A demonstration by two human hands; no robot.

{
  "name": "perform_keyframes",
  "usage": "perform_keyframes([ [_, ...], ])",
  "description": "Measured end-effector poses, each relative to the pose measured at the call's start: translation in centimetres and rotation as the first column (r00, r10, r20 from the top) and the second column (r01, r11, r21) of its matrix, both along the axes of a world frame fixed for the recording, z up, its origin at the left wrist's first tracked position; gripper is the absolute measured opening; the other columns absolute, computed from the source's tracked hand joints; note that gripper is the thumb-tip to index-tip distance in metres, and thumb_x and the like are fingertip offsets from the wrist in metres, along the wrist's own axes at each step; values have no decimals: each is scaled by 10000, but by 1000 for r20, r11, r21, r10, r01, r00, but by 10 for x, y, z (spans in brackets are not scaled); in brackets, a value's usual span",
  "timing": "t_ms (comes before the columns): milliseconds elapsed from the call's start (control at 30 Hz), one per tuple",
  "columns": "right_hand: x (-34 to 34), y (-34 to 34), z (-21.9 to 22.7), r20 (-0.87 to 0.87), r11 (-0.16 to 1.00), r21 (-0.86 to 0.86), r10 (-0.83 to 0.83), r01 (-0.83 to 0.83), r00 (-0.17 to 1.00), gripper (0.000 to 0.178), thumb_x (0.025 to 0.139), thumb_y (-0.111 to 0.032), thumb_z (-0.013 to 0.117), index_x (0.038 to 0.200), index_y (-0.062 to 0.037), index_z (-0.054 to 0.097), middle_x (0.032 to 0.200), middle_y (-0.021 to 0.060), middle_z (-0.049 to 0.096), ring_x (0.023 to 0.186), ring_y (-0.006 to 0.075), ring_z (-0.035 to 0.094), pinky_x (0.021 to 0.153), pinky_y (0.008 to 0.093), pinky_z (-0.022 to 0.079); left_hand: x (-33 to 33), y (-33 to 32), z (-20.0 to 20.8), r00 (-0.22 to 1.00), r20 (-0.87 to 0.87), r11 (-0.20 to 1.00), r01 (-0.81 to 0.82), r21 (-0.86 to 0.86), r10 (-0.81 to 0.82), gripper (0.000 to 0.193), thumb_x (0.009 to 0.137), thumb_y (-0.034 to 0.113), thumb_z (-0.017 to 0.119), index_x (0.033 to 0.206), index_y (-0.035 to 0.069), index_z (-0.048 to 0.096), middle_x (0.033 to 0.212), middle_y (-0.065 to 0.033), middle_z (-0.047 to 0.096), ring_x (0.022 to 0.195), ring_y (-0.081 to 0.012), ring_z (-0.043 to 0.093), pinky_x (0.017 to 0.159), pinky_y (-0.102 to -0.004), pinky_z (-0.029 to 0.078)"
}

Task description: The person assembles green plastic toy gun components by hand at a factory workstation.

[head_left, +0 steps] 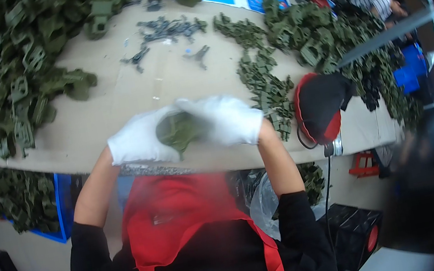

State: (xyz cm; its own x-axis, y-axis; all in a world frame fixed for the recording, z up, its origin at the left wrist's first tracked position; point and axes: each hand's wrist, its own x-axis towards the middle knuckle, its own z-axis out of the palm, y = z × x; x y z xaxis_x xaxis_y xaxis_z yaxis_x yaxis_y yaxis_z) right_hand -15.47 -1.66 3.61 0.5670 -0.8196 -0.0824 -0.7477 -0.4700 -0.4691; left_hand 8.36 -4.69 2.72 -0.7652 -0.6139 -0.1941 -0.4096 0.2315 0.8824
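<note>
Both of my hands wear white gloves and meet over the front edge of the table. Between them is an olive-green moulded plastic part (177, 129) with a rounded end, slightly blurred. My left hand (137, 139) is closed round its left side. From the other side my right hand (233, 121) closes on the same part, its fingertips smeared and partly hidden. Beyond the hands, small dark grey-green pieces (170, 29) lie in a loose cluster, with a forked one (198, 55) apart from them.
Green moulded parts (35, 62) are heaped at the left. Smaller green pieces (266, 84) run down the right, beside a black-and-red cap-like item (320, 106) with a cord. Another green heap (315, 38) lies beyond. A blue bin (62, 207) of parts stands below left.
</note>
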Motion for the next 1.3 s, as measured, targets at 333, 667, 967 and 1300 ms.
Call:
perform_keyframes([
  [333, 41, 37, -87, 431, 823, 163, -556, 545, 711, 845, 770, -204, 682, 1499, -95, 269, 1184, 290, 586, 1011, 456, 602, 903, 449, 495, -40, 28, -86, 616, -540, 805, -302, 511, 574, 1218, 589, 62, 871, 1521, 105, 88, 1424, -121, 388, 1308, -257, 430, 1048, -390, 417],
  [667, 1, 0, -68, 331, 604, 726, -725, 328, 604, 682, 797, -157, 722, 1375, 68, 440, 1138, 174, 645, 993, 196, 613, 912, 282, 471, 16, 26, -72, 646, -412, 671, -215, 710, 643, 990, 588, 22, 802, 1437, 89, 299, 1162, -158, 568, 896, -291, 668, 746, -407, 583],
  [967, -29, -178, -34, 174, 667, -113, -716, 736, 676, 379, 820, -328, 612, 1061, -47, 695, 1039, 233, 674, 976, 394, 650, 872, 417, 517, 27, 31, -105, 445, -413, 430, 67, 900, 795, 995, 656, 657, 757, 1348, 21, 429, 1152, -177, 608, 948, -374, 652, 807, -523, 566],
  [1300, -30, -203, -86, 173, 505, -255, -815, 825, 553, 230, 854, -157, 538, 996, -67, 695, 988, 216, 683, 940, 384, 662, 842, 452, 530, -40, 17, -80, 605, -422, 715, -399, 574, 675, 468, 762, 59, 728, 1189, 62, 537, 1038, -13, 591, 951, -135, 570, 823, -309, 497],
])
